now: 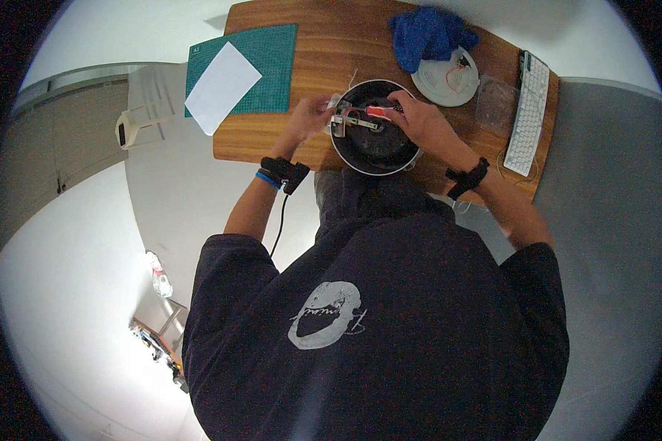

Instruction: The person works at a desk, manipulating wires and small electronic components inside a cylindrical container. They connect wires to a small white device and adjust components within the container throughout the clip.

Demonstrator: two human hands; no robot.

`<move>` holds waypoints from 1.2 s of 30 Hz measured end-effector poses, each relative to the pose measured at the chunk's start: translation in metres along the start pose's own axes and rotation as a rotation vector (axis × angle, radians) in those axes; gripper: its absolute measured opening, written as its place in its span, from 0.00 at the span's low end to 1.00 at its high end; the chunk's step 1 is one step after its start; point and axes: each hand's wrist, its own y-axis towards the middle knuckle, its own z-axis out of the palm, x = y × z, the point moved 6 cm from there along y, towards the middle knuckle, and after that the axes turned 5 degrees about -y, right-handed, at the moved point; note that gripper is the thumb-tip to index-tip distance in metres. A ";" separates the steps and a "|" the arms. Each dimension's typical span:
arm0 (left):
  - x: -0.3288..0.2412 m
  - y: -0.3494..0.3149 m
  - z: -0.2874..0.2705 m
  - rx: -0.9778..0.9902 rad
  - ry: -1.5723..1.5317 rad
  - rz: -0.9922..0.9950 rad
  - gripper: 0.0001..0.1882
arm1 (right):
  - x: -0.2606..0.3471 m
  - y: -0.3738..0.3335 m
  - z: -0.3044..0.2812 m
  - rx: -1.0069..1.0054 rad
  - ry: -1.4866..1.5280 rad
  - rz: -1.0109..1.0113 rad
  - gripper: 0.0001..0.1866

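Observation:
A round black pan-like housing (379, 156) with a pale rim lies near the table's front edge. Metal brackets and thin wires (357, 120) show at its inner left side. My right hand (425, 125) reaches over the housing from the right, closed round the red handle of a screwdriver (379, 112). The screwdriver's shaft points left toward the brackets. At the left rim my left hand (312, 117) is closed, its fingertips pinching at a small pale part beside the brackets. What exactly they hold is too small to make out.
A green cutting mat (276, 73) with a white sheet (223, 87) lies at the left. Back right are a blue cloth (425, 37) and a white plate (434, 84) holding small parts. Further right are a clear plastic box (496, 104) and a white keyboard (528, 114).

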 end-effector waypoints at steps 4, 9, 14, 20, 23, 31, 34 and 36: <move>-0.005 0.005 0.000 -0.007 0.063 0.073 0.14 | -0.016 0.001 0.004 -0.251 0.115 -0.192 0.24; -0.013 -0.001 0.000 0.015 0.139 -0.032 0.17 | -0.010 0.004 -0.005 0.047 0.192 0.292 0.23; -0.026 0.000 0.002 0.036 0.198 -0.132 0.18 | -0.011 -0.004 -0.007 -0.265 0.068 -0.147 0.23; -0.007 0.001 -0.001 0.023 0.110 -0.107 0.18 | -0.012 0.001 -0.010 -0.143 0.147 0.007 0.21; 0.002 0.005 -0.002 0.017 0.151 -0.113 0.17 | -0.018 0.004 -0.003 -0.186 0.131 -0.123 0.21; 0.005 0.004 0.000 -0.012 -0.070 -0.035 0.17 | -0.018 0.003 -0.005 -0.191 0.103 -0.101 0.23; 0.003 0.005 -0.001 -0.006 -0.009 -0.052 0.16 | -0.022 0.008 -0.002 -0.127 0.175 0.051 0.23; 0.002 0.004 -0.002 -0.006 0.063 -0.077 0.16 | -0.021 0.008 -0.002 -0.030 0.229 0.167 0.23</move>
